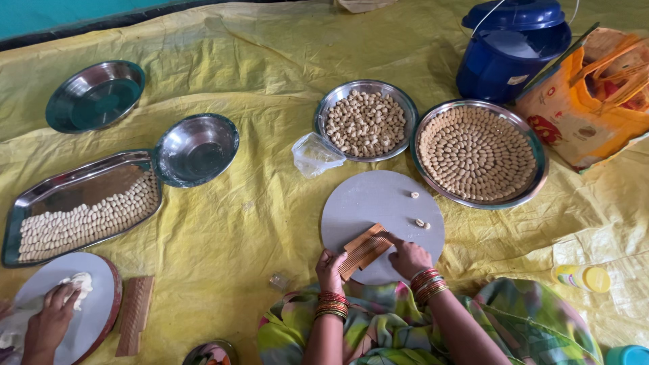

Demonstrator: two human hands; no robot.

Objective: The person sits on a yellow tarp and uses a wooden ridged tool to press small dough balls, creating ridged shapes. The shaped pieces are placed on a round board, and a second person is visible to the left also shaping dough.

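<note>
While the left hand (330,267) pinches the ridged wooden comb (364,249) steady at lower centre, the right hand (408,258), fingers curled together, should press evenly on it.

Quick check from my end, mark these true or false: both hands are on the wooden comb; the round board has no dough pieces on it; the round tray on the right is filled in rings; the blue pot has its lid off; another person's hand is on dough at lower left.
1. Both hands are on the wooden comb. True: the left hand and right hand hold the ridged wooden comb.
2. The round board has no dough pieces. False: two small pieces lie on it.
3. The round tray is filled in rings. True.
4. The blue pot has its lid off. False: the lid is on.
5. Another person's hand is on dough. True.
</note>
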